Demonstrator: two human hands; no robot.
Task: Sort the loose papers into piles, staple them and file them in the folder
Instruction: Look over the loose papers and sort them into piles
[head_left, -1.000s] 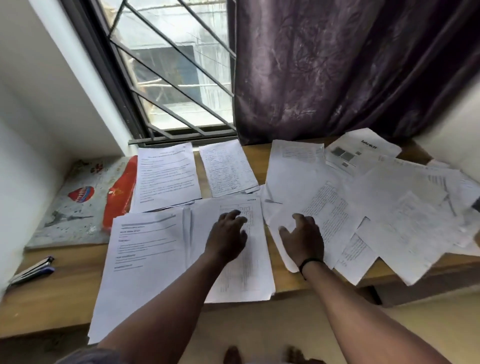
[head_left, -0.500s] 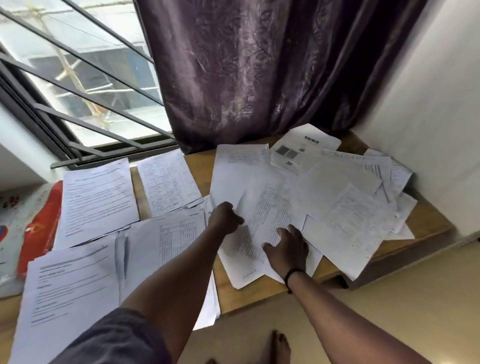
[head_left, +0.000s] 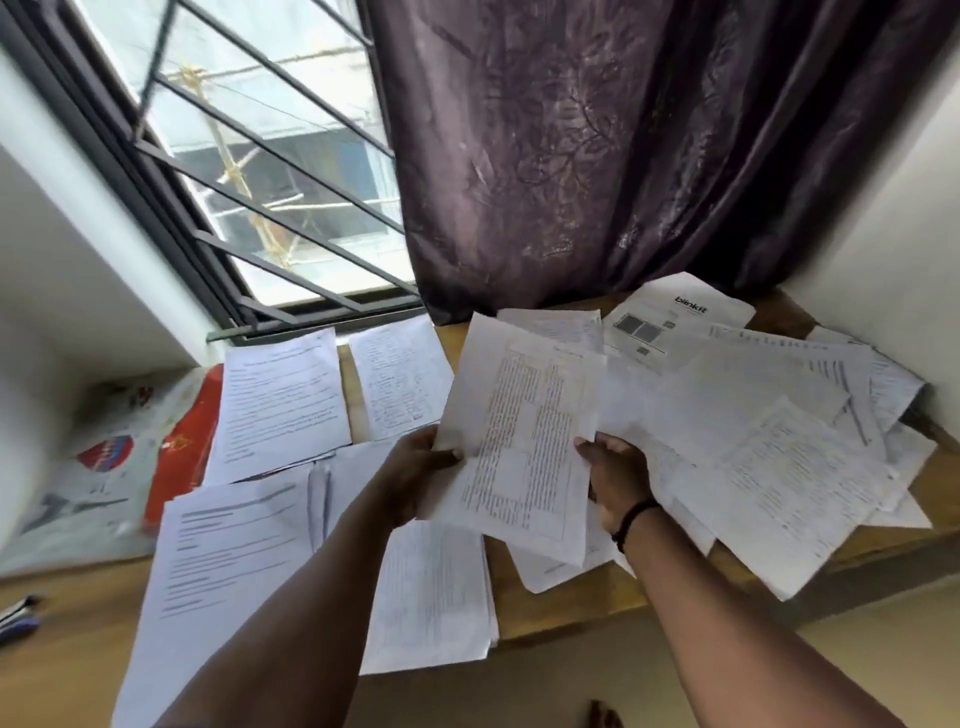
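A printed sheet with dense columns of text (head_left: 524, 441) is lifted off the wooden table (head_left: 566, 597), tilted toward me. My left hand (head_left: 421, 467) grips its left edge and my right hand (head_left: 618, 478), with a black wristband, grips its right edge. Beneath and to the right lies a loose heap of papers (head_left: 769, 415), one marked "blinkit" (head_left: 675, 317). To the left lie sorted piles: a far left pile (head_left: 283, 405), a narrower pile (head_left: 400, 379), a near left pile (head_left: 223, 551) and a pile under my left arm (head_left: 431, 597). A red folder (head_left: 184, 447) sits partly under the piles.
A blue and silver stapler (head_left: 18, 616) lies at the near left edge of the table. A patterned mat (head_left: 88, 467) covers the far left. The barred window (head_left: 260, 182) and a dark purple curtain (head_left: 597, 156) stand behind; a white wall (head_left: 883, 234) closes the right.
Both hands moved from pressing on papers on the table to lifting one printed sheet by its two edges. The view swung right, then back a little to the left.
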